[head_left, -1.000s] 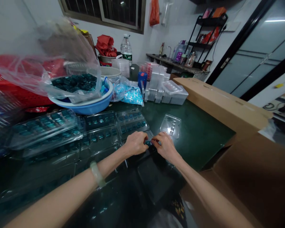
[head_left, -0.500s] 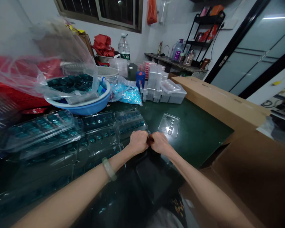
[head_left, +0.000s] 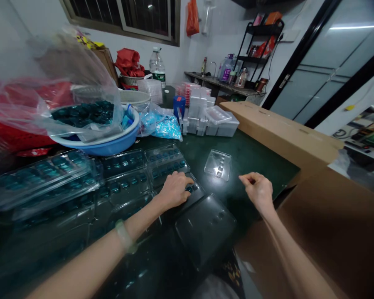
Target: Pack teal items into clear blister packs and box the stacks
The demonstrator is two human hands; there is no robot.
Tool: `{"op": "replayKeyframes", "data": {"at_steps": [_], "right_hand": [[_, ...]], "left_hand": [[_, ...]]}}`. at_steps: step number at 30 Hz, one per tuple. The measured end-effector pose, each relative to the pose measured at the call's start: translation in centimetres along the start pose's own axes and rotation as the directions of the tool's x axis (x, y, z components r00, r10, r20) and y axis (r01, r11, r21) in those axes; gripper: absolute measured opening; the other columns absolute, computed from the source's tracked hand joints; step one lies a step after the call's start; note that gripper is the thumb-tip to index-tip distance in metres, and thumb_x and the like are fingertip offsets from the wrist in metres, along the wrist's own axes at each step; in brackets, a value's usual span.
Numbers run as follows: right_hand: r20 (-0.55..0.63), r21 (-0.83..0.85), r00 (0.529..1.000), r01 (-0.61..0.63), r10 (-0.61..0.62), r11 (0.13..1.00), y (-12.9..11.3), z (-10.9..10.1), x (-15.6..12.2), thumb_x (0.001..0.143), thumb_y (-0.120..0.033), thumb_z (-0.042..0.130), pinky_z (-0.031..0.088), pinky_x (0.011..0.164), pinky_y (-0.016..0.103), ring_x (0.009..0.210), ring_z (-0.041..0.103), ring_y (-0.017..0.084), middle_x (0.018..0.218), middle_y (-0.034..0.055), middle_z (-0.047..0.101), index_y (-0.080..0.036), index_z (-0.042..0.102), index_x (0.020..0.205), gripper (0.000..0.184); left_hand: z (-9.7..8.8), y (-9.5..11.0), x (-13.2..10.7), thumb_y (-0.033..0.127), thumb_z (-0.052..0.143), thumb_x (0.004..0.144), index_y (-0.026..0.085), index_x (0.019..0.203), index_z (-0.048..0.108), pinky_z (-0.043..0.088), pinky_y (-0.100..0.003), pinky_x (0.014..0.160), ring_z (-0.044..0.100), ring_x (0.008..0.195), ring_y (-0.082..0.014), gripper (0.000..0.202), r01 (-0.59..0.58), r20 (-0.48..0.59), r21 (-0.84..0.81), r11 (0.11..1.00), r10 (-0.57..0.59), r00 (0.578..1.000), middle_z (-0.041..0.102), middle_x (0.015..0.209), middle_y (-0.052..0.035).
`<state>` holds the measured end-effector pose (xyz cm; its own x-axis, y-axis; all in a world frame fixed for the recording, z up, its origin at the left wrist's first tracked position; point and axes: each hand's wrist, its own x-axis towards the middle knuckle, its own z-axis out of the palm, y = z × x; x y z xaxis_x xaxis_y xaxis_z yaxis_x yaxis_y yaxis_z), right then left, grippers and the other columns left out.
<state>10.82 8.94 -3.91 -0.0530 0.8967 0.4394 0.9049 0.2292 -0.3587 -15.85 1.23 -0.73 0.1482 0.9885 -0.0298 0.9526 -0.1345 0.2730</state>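
Observation:
My left hand [head_left: 173, 192] rests with curled fingers on a clear blister tray [head_left: 191, 192] that holds small teal pieces, pressing on its near end. My right hand [head_left: 258, 191] hovers to the right above the dark green table [head_left: 252, 160], fingers loosely pinched with nothing visible in them. An open clear lid [head_left: 205, 226] lies just in front of my left hand. A small empty clear tray [head_left: 217, 165] lies beyond, between the two hands.
Rows of filled clear trays [head_left: 124, 174] cover the left of the table. A blue basin [head_left: 112, 141] of teal pieces under a plastic bag stands behind them. Stacked clear boxes [head_left: 215, 120] sit at the back. Large cardboard boxes [head_left: 318, 199] bound the right side.
My hands were together over the tray; the right hand has now pulled away to the right and the left hand stays on the tray. The view has shifted slightly.

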Motion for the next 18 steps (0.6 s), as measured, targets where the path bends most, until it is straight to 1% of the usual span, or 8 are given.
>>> {"op": "replayKeyframes", "data": {"at_steps": [1, 3, 5, 7, 11, 14, 16, 18], "right_hand": [[0.007, -0.032, 1.0, -0.029, 0.029, 0.999, 1.2, 0.1, -0.2, 0.075, -0.033, 0.048, 0.033, 0.053, 0.025, 0.058, 0.05, 0.016, 0.065, 0.0034, 0.059, -0.018, 0.061, 0.063, 0.023], [0.011, -0.05, 0.999, -0.029, 0.03, 0.998, 2.6, 0.6, -0.8, 0.073, -0.026, 0.047, 0.034, 0.053, 0.025, 0.06, 0.052, 0.015, 0.073, 0.0034, 0.06, -0.019, 0.063, 0.077, 0.017], [-0.011, -0.011, 1.0, 0.009, -0.009, 1.0, 3.0, 1.4, -1.7, 0.072, -0.017, 0.045, 0.038, 0.057, 0.025, 0.066, 0.054, 0.015, 0.085, 0.0048, 0.06, -0.02, 0.06, 0.097, 0.029], [-0.036, 0.052, 0.998, 0.046, -0.044, 0.998, 2.6, 2.1, -2.5, 0.072, -0.015, 0.044, 0.041, 0.062, 0.026, 0.07, 0.056, 0.016, 0.091, 0.0065, 0.058, -0.019, 0.054, 0.107, 0.037], [-0.042, 0.183, 0.988, 0.151, -0.146, 0.971, 0.5, 2.5, -3.5, 0.077, -0.019, 0.043, 0.043, 0.07, 0.031, 0.076, 0.056, 0.019, 0.085, 0.0076, 0.059, -0.015, 0.057, 0.098, 0.025], [-0.005, 0.262, 0.977, 0.209, -0.215, 0.942, -0.8, 2.7, -4.0, 0.081, -0.023, 0.042, 0.043, 0.072, 0.032, 0.076, 0.058, 0.019, 0.084, 0.0072, 0.062, -0.016, 0.059, 0.089, 0.021], [0.009, 0.318, 0.973, 0.217, -0.232, 0.923, -1.0, 3.2, -4.4, 0.082, -0.027, 0.042, 0.045, 0.071, 0.031, 0.075, 0.06, 0.019, 0.083, 0.0071, 0.064, -0.017, 0.06, 0.088, 0.021], [0.003, 0.363, 0.977, 0.197, -0.213, 0.911, -0.6, 4.1, -4.6, 0.081, -0.03, 0.043, 0.047, 0.069, 0.03, 0.076, 0.062, 0.02, 0.085, 0.0077, 0.066, -0.018, 0.061, 0.086, 0.023]], "left_hand": [[0.0, -0.1, 0.0, 0.026, 0.055, 0.072, 0.025, 0.098, 0.062, 0.039, -0.032, 0.075, 0.051, 0.093, -0.0228, 0.027, -0.035, 0.01, -0.012, 0.999, 0.035, 0.999, 0.06, 0.095, -0.0058], [0.3, -0.2, 0.2, 0.021, 0.05, 0.075, 0.023, 0.093, 0.064, 0.039, -0.03, 0.076, 0.053, 0.089, -0.0197, 0.022, -0.094, 0.041, -0.034, 0.995, 0.095, 0.995, 0.062, 0.091, -0.0051], [0.7, -0.5, 0.6, 0.018, 0.05, 0.076, 0.02, 0.088, 0.065, 0.039, -0.029, 0.078, 0.054, 0.086, -0.0179, 0.02, -0.136, 0.07, -0.049, 0.99, 0.139, 0.988, 0.063, 0.088, -0.0047], [1.2, -0.8, 1.0, 0.016, 0.05, 0.074, 0.019, 0.084, 0.064, 0.038, -0.029, 0.079, 0.054, 0.084, -0.0176, 0.018, -0.166, 0.092, -0.057, 0.984, 0.171, 0.981, 0.063, 0.084, -0.0047], [1.8, -1.3, 1.5, 0.015, 0.049, 0.073, 0.017, 0.079, 0.063, 0.038, -0.03, 0.079, 0.054, 0.083, -0.0189, 0.015, -0.213, 0.116, -0.056, 0.976, 0.218, 0.969, 0.062, 0.081, -0.0066], [1.6, -1.2, 1.1, 0.016, 0.049, 0.073, 0.017, 0.075, 0.062, 0.039, -0.031, 0.077, 0.054, 0.082, -0.0194, 0.014, -0.241, 0.121, -0.025, 0.97, 0.242, 0.963, 0.062, 0.08, -0.0077], [1.2, -0.8, 0.6, 0.017, 0.049, 0.072, 0.016, 0.072, 0.062, 0.039, -0.032, 0.075, 0.054, 0.081, -0.0206, 0.012, -0.251, 0.118, 0.022, 0.968, 0.247, 0.962, 0.061, 0.079, -0.0088], [0.9, -0.5, 0.2, 0.021, 0.05, 0.072, 0.015, 0.068, 0.061, 0.04, -0.035, 0.073, 0.054, 0.081, -0.0233, 0.012, -0.244, 0.104, 0.083, 0.966, 0.235, 0.966, 0.061, 0.079, -0.0109]]}}
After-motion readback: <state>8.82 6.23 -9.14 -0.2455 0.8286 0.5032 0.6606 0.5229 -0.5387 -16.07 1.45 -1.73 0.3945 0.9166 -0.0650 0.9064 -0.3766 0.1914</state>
